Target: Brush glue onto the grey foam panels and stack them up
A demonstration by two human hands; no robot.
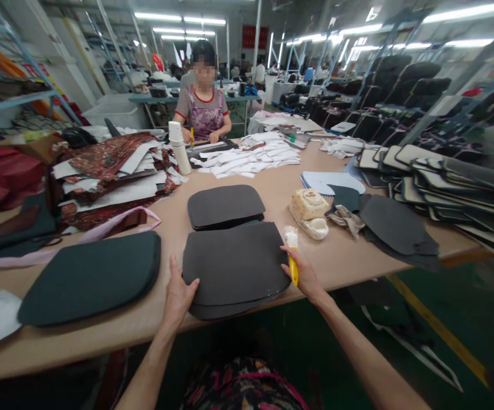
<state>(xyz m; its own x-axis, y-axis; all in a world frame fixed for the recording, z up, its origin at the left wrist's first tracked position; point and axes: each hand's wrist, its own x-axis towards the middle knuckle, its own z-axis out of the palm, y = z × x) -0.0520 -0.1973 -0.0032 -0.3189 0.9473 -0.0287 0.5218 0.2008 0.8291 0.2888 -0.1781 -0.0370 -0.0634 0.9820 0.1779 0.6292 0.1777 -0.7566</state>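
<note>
A dark grey rounded panel [236, 262] lies in front of me on top of others like it, its lower edges slightly offset. At its left edge is my left hand [179, 293], thumb against the panel and fingers stretched apart. My right hand [301, 272] holds a yellow-handled brush [293, 270], white bristles pointing away from me, while its fingertips touch the panel's right edge. Just behind sits a second stack of dark grey panels [225, 205]. A whitish, caked container [309, 206] stands to the right of the brush.
To the left lies a stack of dark green panels [93, 276]. Patterned and white pieces [114, 165] are heaped behind it. A white bottle [179, 148] stands near white strips [250, 155]. Across the table a person [204, 108] works. Edged panels [452, 188] pile up at right.
</note>
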